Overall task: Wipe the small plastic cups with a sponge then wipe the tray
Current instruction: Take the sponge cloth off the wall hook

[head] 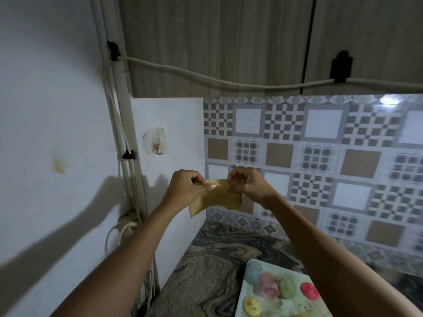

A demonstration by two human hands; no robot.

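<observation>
**Sponge held up, cups not yet wiped**

I have the thin yellow sponge cloth [217, 200] held up in front of the wall, well above the dark marbled counter [210, 271]. My left hand [185, 188] and right hand [247, 184] each pinch its top edge, fingers [211, 186] curled tight on it. The small coloured plastic cups [269, 287] sit on the pale green plastic tray [243, 291] at lower right, beneath my right forearm. I judge this to be the readying step. Next I should lower the sponge to one cup and free a hand to steady that cup.

A dark marbled countertop [212, 277] carries a pale tray [248, 300] near its front edge, toward the right.
</observation>
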